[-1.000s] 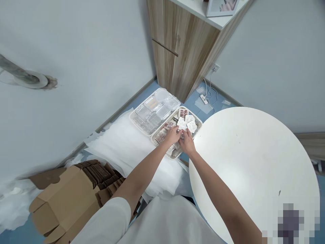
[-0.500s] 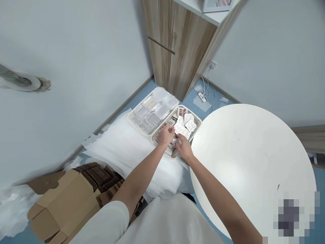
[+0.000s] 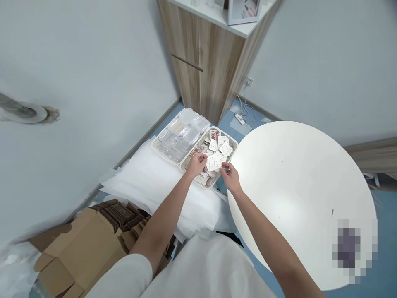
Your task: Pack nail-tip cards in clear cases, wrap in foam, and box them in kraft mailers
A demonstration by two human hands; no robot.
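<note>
My left hand (image 3: 196,164) and my right hand (image 3: 230,175) pinch opposite edges of a white printed card (image 3: 214,163) with rounded corners. The card is held over a white plastic basket (image 3: 236,145), its lines of small text facing up. Inside the basket lie several similar white cards (image 3: 226,149), overlapping at odd angles. One card with dark red oval pieces (image 3: 215,134) sits at the far end of the basket. Beside it, on the left, a second basket (image 3: 155,145) holds clear plastic boxes (image 3: 182,134). My left forearm and fingers cover part of the card basket.
A round white table (image 3: 297,174) stands close on the right. White sheets (image 3: 149,178) lie under and before the baskets. Folded brown cardboard boxes (image 3: 83,240) are at lower left. Behind stands a wooden cabinet (image 3: 207,54), with a power strip (image 3: 240,119) on the blue floor.
My hands have moved apart, and the white card now shows stretched between them. The view has shifted, so the cabinet and table sit further left.
</note>
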